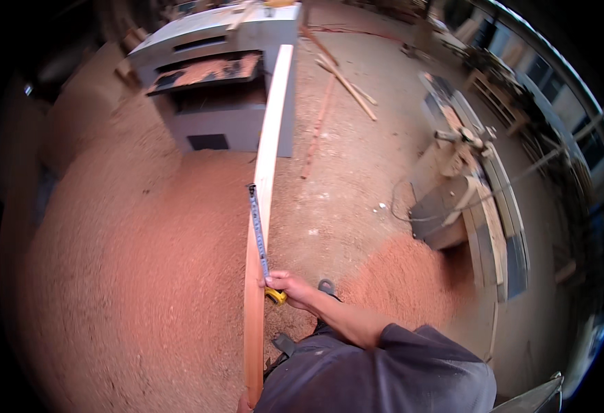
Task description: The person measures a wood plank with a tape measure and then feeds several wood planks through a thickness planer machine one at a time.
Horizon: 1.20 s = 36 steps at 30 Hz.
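Observation:
A long, pale wooden board [265,144] runs from the lower edge of the view up toward the grey machine. My right hand [289,285] is closed around a yellow tape measure [275,296], close against the board's right side. From it the blade [257,227] extends along the board, its dark hooked end well short of the board's far end. At the bottom edge, a small part of my left hand [244,402] shows against the board's near end, apparently gripping it. Most of that hand is out of view.
Ahead stands a grey machine [240,131] with a shavings-covered opening. Another long machine [484,206] is at the right, with a cable beside it. Reddish sawdust [405,282] is heaped on the floor, and loose wooden strips [349,88] lie beyond the board.

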Available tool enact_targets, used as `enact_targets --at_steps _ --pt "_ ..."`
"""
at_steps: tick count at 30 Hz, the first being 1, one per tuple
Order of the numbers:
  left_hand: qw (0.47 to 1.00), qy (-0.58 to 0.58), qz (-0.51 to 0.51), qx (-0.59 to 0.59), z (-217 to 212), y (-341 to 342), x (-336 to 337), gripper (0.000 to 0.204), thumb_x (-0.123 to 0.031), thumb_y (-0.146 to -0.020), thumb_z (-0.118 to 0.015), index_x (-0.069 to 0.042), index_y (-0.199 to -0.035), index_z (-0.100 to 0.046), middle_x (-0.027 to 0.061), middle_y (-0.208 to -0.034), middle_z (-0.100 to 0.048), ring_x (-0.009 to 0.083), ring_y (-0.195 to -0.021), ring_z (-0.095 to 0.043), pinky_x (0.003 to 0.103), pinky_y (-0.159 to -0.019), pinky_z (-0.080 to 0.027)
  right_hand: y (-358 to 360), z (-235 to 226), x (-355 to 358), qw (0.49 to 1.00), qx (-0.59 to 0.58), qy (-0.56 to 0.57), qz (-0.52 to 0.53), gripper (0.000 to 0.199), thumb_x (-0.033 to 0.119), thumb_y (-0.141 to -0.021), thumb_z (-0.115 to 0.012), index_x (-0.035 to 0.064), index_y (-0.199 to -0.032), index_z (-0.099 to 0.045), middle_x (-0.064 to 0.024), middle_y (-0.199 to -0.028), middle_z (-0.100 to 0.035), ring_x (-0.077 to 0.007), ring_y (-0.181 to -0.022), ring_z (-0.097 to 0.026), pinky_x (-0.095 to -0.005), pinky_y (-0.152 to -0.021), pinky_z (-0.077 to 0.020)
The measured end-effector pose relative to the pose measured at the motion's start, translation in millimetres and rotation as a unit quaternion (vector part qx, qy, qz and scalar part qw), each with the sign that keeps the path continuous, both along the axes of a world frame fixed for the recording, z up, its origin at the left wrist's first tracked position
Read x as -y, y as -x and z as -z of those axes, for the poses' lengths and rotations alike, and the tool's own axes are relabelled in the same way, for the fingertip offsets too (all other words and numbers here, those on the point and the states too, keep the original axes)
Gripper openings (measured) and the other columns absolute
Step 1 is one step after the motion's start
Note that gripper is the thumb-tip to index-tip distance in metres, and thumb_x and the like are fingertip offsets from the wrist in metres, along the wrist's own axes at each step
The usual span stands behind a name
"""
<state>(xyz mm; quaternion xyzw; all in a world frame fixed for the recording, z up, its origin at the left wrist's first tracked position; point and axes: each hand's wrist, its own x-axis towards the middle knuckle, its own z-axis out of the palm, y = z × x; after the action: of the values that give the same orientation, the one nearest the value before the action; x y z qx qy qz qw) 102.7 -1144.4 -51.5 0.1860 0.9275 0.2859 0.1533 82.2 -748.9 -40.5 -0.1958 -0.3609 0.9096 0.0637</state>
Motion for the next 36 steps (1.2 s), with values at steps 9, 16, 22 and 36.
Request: enact_targets --at_steps 9,16,22,36 --pt "0.995 -0.002 0.102 -0.007 -9 49 -173 0.055 -0.028 -0.073 -0.08 0.0 -0.115 -0.059 0.0167 -0.088 -0.065 0.0303 -0.084 -0.064 0.041 -0.077 -0.051 -43 27 -83 0.998 -0.04 -0.014 -0.043 0.018 0.02 -0.092 -0.062 0.0022 -0.094 -0.065 -0.0055 -0.084 -0.064 -0.0148 -0.08 -0.061 -0.0283 -0.073 -0.0496" --pt "0.986 -0.033 0.114 0.119 -58 73 -320 0.053 -0.024 -0.078 -0.077 0.0 -0.121 -0.058 0.0139 -0.093 -0.066 0.025 -0.085 -0.063 0.037 -0.078 -0.051 -43 14 -230 0.994 0.033 0.023 0.105 0.016 0.018 -0.09 -0.064 0.0037 -0.098 -0.066 -0.0025 -0.082 -0.062 -0.0098 -0.073 -0.055 -0.0244 -0.063 -0.0434" --pt "0.926 -0.041 0.088 0.365 -105 108 -395 0.043 -0.017 -0.085 -0.069 -0.001 -0.123 -0.06 0.0084 -0.1 -0.068 0.0159 -0.091 -0.062 0.03 -0.081 -0.05 -30 31 -337 0.969 0.008 0.105 0.224 0.017 0.02 -0.092 -0.062 0.0037 -0.097 -0.064 -0.0009 -0.079 -0.059 -0.0109 -0.07 -0.055 -0.026 -0.06 -0.0435" --pt "0.914 0.067 -0.024 0.399 -49 223 -654 0.032 -0.013 -0.076 -0.076 0.0 -0.103 -0.065 0.0054 -0.088 -0.067 0.0144 -0.078 -0.063 0.03 -0.069 -0.05 12 74 -716 0.938 -0.027 0.153 0.31 0.017 0.017 -0.096 -0.055 0.0031 -0.103 -0.061 -0.0063 -0.089 -0.063 -0.0178 -0.079 -0.061 -0.0318 -0.071 -0.0514"
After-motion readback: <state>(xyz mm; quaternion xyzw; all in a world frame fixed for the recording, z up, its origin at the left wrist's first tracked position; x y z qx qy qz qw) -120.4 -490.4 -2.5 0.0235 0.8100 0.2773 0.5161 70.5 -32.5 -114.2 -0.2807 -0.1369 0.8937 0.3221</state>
